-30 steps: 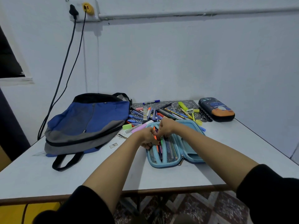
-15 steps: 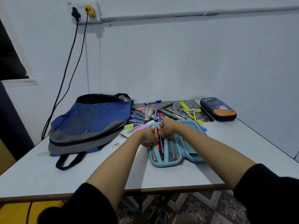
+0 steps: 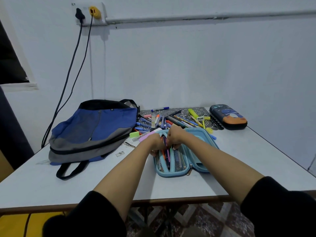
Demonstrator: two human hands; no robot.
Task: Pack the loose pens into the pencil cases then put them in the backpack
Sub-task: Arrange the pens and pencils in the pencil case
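Note:
An open light-blue pencil case (image 3: 172,171) lies on the white table (image 3: 34,185) in front of me, with several pens (image 3: 166,156) standing in its mesh pocket. My left hand (image 3: 154,143) and my right hand (image 3: 174,136) meet over the case's far end, fingers curled round the upper ends of those pens. Behind the case a heap of loose pens and markers (image 3: 171,118) lies on a dark patterned mat. A blue and grey backpack (image 3: 92,129) lies flat at the left. A second, dark pencil case (image 3: 228,116) sits zipped at the far right.
A green eraser (image 3: 134,134) and a pink eraser lie between the backpack and the open case. The wall stands close behind the table; two black cables (image 3: 71,65) hang from a socket down to the left. The table's front edge is just below my forearms.
Both hands stay at the case's far end; the pens they hold have slid a little deeper into the mesh pocket. My head has shifted slightly.

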